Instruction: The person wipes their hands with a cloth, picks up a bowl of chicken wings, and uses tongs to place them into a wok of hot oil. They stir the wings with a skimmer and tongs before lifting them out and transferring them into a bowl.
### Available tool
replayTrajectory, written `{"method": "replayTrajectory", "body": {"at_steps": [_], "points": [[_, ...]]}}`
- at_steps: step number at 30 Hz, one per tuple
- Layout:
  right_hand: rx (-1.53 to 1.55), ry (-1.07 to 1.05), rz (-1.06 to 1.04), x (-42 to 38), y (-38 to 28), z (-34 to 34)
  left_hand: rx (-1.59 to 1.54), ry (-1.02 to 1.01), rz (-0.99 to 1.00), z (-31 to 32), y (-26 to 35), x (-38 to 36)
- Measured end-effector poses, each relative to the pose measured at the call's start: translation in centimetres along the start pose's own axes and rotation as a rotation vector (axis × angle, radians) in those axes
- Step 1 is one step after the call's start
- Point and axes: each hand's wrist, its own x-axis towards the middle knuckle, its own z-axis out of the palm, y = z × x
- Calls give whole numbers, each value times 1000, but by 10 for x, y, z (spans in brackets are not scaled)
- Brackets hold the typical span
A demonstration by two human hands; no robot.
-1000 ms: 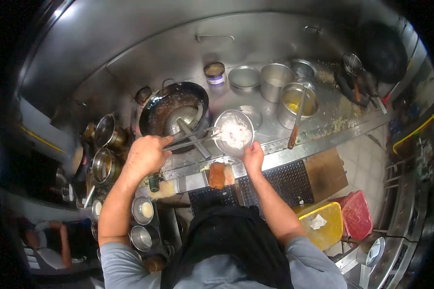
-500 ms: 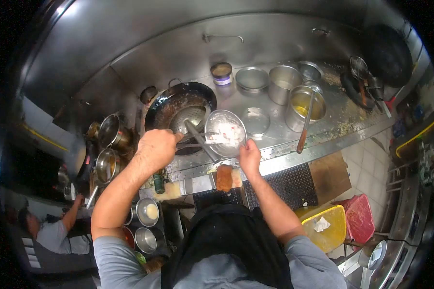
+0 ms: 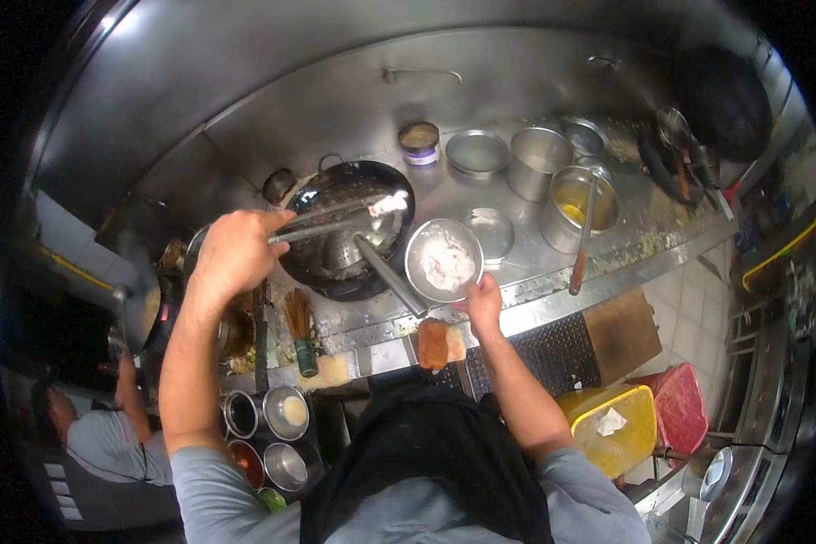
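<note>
My left hand [image 3: 238, 252] is closed around metal tongs [image 3: 322, 220], which reach over the black wok [image 3: 396, 181]. Between the tong tips is a white-coated piece of food [image 3: 389, 204], held above the wok. My right hand [image 3: 484, 302] grips the rim of a metal bowl [image 3: 418, 263] beside the wok. Inside the bowl lies more white-coated food [image 3: 447, 263], with reddish bits showing. A perforated strainer [image 3: 344, 253] rests in the wok. Its thick metal handle [image 3: 392, 276] points toward the counter's front edge.
Metal pots [image 3: 537, 154] stand on the right, one with yellow liquid and a ladle [image 3: 587, 227]. A tin [image 3: 419, 143] sits behind. Near the front edge are a bamboo brush [image 3: 301, 328] and a brown block [image 3: 433, 344]. Another person [image 3: 109, 435] works at far left.
My left hand has moved left and up; the tongs have lifted food from the bowl to over the wok. The bowl has shifted slightly right and is now apart from the wok.
</note>
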Motion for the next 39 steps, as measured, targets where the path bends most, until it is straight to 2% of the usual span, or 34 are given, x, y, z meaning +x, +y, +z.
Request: {"method": "replayTrajectory", "body": {"at_steps": [1, 2, 4, 6, 8, 10, 13, 14, 17, 19, 20, 21, 25, 27, 30, 32, 36, 39], "points": [[-111, -1, -40, 9, 16, -8, -62, -131, -133, 0, -5, 11], [-116, -6, -39, 6, 16, -12, -65, -130, -139, 7, -15, 21], [-26, -4, -38, -4, 8, -17, -57, -252, -274, 38, -35, 46], [-71, -4, -29, -13, 0, -24, 86, -189, -230, 100, -69, 71], [9, 100, -13, -20, -4, -31, 101, -227, -323, 163, -94, 97], [-82, 103, 0, -22, -10, -40, 83, -183, -370, 216, -113, 110], [-71, 176, 5, -20, -4, -57, 23, -135, -479, 230, -116, 110], [-74, 173, 5, -16, -1, -62, -16, -124, -538, 228, -114, 108], [-173, 145, 3, -2, 0, -75, -10, -62, -541, 212, -107, 98], [-39, 102, -29, 5, -12, -67, -5, -47, -531, 179, -87, 88], [-36, 102, -26, 11, -15, -67, -2, -33, -511, 161, -74, 82], [-42, 74, -24, 17, -16, -69, -18, 81, -458, 147, -59, 73], [-57, -14, -21, 33, -32, -74, -52, 93, -343, 81, 23, 49], [-130, -34, -48, 45, -27, -82, -50, -39, -134, 62, 66, 39], [-205, -102, -47, 45, -44, -88, -7, -218, 62, 66, 117, 35], [-268, -138, -120, 40, -60, -90, 43, -265, 130, 72, 145, 35], [-250, -158, -74, 41, -68, -95, 121, -281, 130, 80, 170, 44], [-201, -141, -81, 42, -65, -96, 97, -288, 66, 58, 170, 39]]}}
